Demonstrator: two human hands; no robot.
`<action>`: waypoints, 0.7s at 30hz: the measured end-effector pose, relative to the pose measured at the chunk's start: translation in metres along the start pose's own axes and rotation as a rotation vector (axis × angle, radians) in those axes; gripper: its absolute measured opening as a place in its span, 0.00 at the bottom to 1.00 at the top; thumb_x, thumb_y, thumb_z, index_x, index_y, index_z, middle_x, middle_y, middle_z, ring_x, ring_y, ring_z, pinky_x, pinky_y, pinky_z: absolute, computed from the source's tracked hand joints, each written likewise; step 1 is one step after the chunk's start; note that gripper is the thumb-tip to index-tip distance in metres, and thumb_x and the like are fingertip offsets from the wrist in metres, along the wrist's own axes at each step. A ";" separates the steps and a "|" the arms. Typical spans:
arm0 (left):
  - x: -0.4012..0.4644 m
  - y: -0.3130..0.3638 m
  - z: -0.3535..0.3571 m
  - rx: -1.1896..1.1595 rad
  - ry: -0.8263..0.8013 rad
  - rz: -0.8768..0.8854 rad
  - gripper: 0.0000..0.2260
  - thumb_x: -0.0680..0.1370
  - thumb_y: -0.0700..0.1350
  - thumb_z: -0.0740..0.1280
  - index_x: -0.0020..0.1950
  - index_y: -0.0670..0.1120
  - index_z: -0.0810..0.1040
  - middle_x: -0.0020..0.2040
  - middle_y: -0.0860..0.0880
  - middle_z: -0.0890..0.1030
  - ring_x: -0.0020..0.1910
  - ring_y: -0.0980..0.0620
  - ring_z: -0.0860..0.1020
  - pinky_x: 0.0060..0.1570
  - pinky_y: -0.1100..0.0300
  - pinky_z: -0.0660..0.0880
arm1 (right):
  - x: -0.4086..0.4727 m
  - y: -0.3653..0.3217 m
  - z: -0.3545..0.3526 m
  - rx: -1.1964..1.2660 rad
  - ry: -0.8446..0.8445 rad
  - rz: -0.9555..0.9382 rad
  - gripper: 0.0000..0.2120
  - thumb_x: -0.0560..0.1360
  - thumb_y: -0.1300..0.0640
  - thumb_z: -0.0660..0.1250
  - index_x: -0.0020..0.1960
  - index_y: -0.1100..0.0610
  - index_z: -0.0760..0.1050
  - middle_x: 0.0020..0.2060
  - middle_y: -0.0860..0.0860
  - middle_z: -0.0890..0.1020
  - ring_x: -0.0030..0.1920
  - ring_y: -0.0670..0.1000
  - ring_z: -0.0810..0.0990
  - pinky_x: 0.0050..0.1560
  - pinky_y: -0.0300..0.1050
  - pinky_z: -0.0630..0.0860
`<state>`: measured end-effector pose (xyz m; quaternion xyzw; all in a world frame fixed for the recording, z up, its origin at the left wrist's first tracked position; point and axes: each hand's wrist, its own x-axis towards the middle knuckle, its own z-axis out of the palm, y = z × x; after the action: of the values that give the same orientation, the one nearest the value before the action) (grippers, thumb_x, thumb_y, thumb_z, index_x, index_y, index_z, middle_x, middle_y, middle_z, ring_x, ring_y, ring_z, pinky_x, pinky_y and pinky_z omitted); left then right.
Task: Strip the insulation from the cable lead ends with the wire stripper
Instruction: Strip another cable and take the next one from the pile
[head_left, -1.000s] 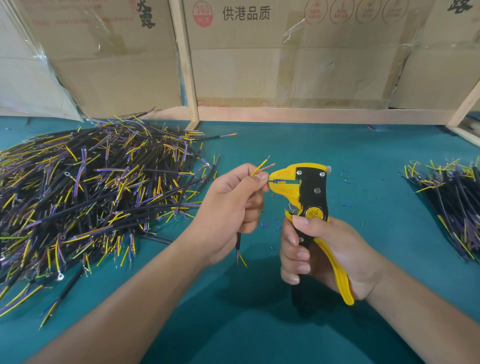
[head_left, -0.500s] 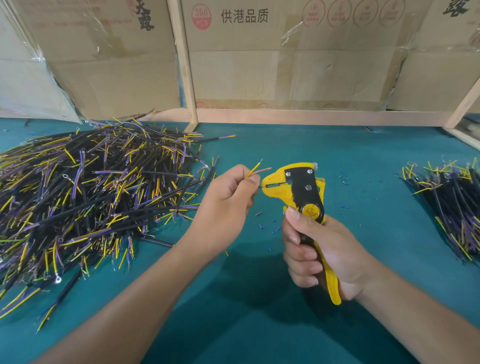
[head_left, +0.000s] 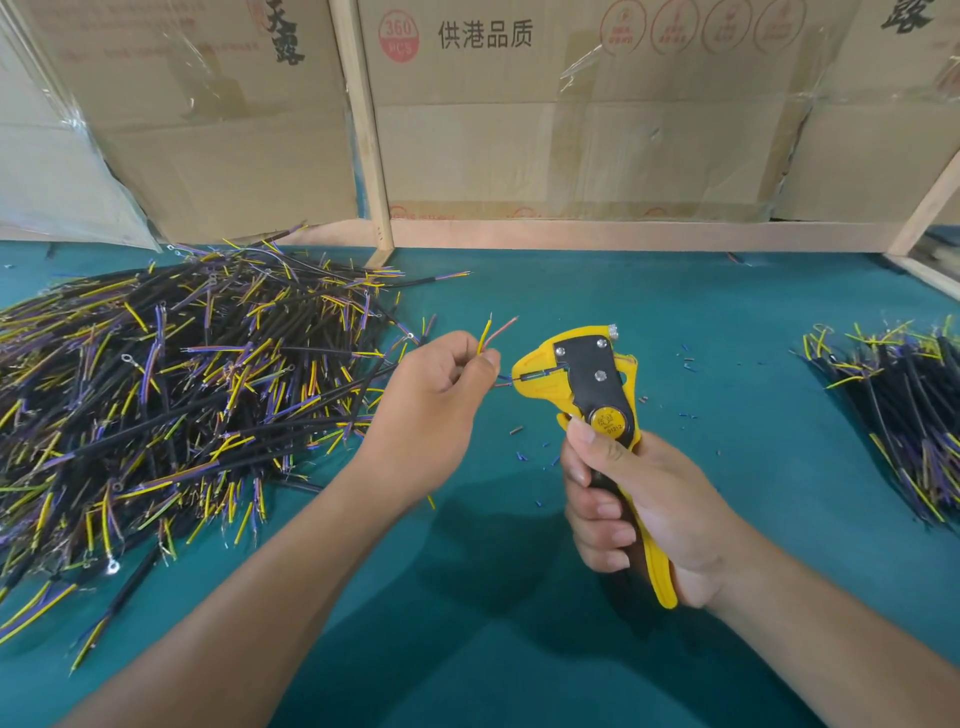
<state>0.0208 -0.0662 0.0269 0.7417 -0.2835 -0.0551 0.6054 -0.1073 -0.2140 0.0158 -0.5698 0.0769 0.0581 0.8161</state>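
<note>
Since a moment ago one lead (head_left: 503, 383) has gone into the stripper (head_left: 576, 374) mouth, where before it sat clear. My left hand (head_left: 436, 410) pinches the cable by its end, the yellow and pink leads (head_left: 493, 332) fanned up out of the way. My right hand (head_left: 628, 499) is curled round the handles, ready to squeeze

left hand (head_left: 431, 415): pinches a cable (head_left: 496, 332), one lead fed into the stripper's nose
right hand (head_left: 634, 512): squeezes the wire stripper (head_left: 587, 379) handles
left of the grip: big cable pile (head_left: 171, 395)
right of the grip: smaller bundle (head_left: 904, 410)
counter (head_left: 675, 296): teal, insulation bits (head_left: 522, 457) scattered under the grip
</note>
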 end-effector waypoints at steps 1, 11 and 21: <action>0.000 0.000 -0.002 -0.005 -0.008 -0.002 0.18 0.78 0.52 0.62 0.41 0.38 0.67 0.27 0.53 0.60 0.28 0.51 0.55 0.28 0.56 0.52 | 0.000 -0.001 0.000 -0.021 0.005 0.000 0.23 0.66 0.39 0.75 0.35 0.56 0.69 0.26 0.51 0.63 0.22 0.48 0.61 0.25 0.38 0.63; 0.004 0.004 -0.031 0.229 -0.002 0.133 0.14 0.84 0.45 0.62 0.40 0.43 0.67 0.28 0.54 0.62 0.27 0.55 0.57 0.27 0.59 0.57 | -0.003 -0.006 -0.014 0.019 -0.052 0.019 0.23 0.64 0.42 0.81 0.39 0.58 0.74 0.28 0.52 0.64 0.24 0.50 0.63 0.27 0.43 0.66; -0.003 0.001 -0.017 0.163 -0.080 0.189 0.16 0.80 0.54 0.60 0.42 0.42 0.66 0.28 0.57 0.60 0.27 0.57 0.56 0.27 0.61 0.56 | 0.002 -0.006 -0.015 0.137 -0.038 0.006 0.13 0.70 0.54 0.72 0.47 0.64 0.78 0.35 0.58 0.70 0.34 0.58 0.71 0.41 0.56 0.75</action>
<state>0.0259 -0.0499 0.0313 0.7557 -0.3794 -0.0043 0.5338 -0.1049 -0.2304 0.0154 -0.5113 0.0669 0.0661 0.8543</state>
